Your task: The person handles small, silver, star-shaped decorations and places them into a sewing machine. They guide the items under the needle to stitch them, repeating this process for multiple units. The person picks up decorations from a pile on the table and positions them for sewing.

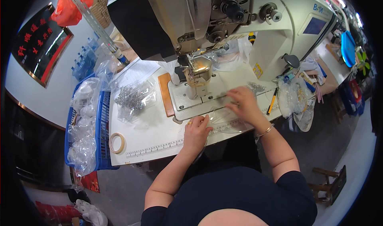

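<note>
My left hand [196, 133] is at the front of the white sewing table, its fingers closed on the near-left edge of a clear plastic piece [227, 121]. That piece is see-through, so its outline is hard to follow. Above its right part hovers my right hand [244, 105], slightly blurred, with thumb and fingers apart and nothing visible between them. Just beyond both hands stands the industrial sewing machine [271, 46]. Its needle and presser foot area [197, 76] sits over a metal plate [207, 100].
A bag of small metal parts [133, 100], a tape roll [117, 143] and a printed ruler strip [159, 147] lie left. The blue basket [104, 126] holds plastic bags. An orange pen [272, 102], small metal pieces [256, 87] and clear bags [297, 96] are right. A wooden stool [329, 184] stands on the floor.
</note>
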{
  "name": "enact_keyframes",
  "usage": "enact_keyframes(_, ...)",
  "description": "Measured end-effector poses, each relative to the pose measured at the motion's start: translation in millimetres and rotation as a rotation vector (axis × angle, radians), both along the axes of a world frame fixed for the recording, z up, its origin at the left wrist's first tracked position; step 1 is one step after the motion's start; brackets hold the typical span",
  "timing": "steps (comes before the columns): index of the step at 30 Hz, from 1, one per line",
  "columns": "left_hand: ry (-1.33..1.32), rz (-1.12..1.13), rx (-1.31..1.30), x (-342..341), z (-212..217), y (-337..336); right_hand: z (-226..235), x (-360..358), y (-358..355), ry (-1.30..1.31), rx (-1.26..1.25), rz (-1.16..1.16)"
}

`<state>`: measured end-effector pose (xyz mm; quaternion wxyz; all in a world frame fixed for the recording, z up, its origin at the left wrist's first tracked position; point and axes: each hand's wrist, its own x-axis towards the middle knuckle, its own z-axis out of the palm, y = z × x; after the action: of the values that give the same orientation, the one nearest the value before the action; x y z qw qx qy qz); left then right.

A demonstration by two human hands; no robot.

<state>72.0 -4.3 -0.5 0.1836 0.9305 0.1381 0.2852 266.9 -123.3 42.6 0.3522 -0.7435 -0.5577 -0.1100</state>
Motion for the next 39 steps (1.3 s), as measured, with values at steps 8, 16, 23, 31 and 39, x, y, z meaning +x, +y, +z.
enact_keyframes(8,-0.051,0.004,-0.076,1,-6,4,-21,-46,16,0.055,-0.052,-0.026)
enact_keyframes(16,-0.046,-0.107,0.046,-2,0,-1,6,-15,0,0.723,-0.139,0.304)
enact_keyframes(23,-0.229,-0.204,-0.087,-29,31,6,-9,-15,34,0.412,-0.539,0.326)
enact_keyframes(31,-0.716,0.154,-0.892,-122,91,77,6,22,-10,0.312,-0.205,-0.429)
enact_keyframes(39,-0.606,-0.093,-1.504,-69,67,24,-30,61,-22,0.091,-0.229,-0.635)
